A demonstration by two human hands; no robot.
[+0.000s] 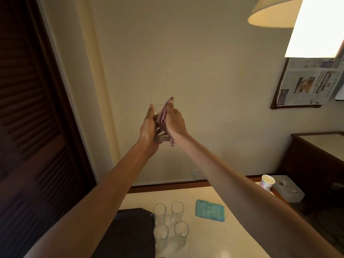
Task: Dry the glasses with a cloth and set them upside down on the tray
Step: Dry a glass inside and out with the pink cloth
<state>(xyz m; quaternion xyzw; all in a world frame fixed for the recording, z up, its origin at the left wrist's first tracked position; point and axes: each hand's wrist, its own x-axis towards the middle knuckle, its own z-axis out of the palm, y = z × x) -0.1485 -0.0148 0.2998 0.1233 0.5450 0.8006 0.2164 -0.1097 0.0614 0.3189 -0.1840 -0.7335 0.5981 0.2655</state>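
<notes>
1. The left hand (149, 125) is raised in front of the wall. Its fingers are curled round a clear cylindrical drinking glass (162, 138), gripping it on its left side.
2. The held glass is well above the bench, with its thick base towards the camera and its mouth pointing up and away.
3. The right hand (176, 121) grips a pink cloth (163, 113) and presses it against the right side of the held glass.
4. The pink cloth reaches up past the rim, and one corner hangs below the base. Whether any of it lies inside the glass cannot be told.
5. A pale-topped bench (214, 239) lies below the arms.
6. Four more clear glasses stand on the bench in a two-by-two group, all mouth up: rear left glass (159, 212), rear right glass (177, 210), front left glass (161, 234), front right glass (181, 232). No contents are visible in them.
7. A dark rectangular tray (134, 235) lies just beside the group, to its left. The left forearm covers part of it.
8. A folded teal cloth (210, 210) lies flat on the bench, near the group on its right.
9. A white paper cup (267, 181) stands upright at the far right bench corner, beside a white box (287, 190). Its contents cannot be told.
</notes>
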